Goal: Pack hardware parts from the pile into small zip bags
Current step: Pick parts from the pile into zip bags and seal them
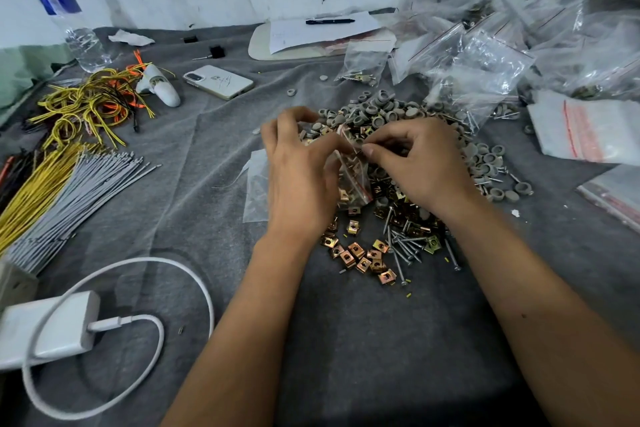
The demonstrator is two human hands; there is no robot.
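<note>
Both forearms reached from the near edge over the grey tabletop (346, 340) to the pile of parts (391, 218). Between the two hands hung a small zip bag (353, 180), clear with a red line at its mouth and brass clips inside. The left hand (298, 180) pinched its left edge with curled fingers (294, 121). The right hand (419, 163) pinched the top edge, fingers bent, thumb on the seal.
</note>
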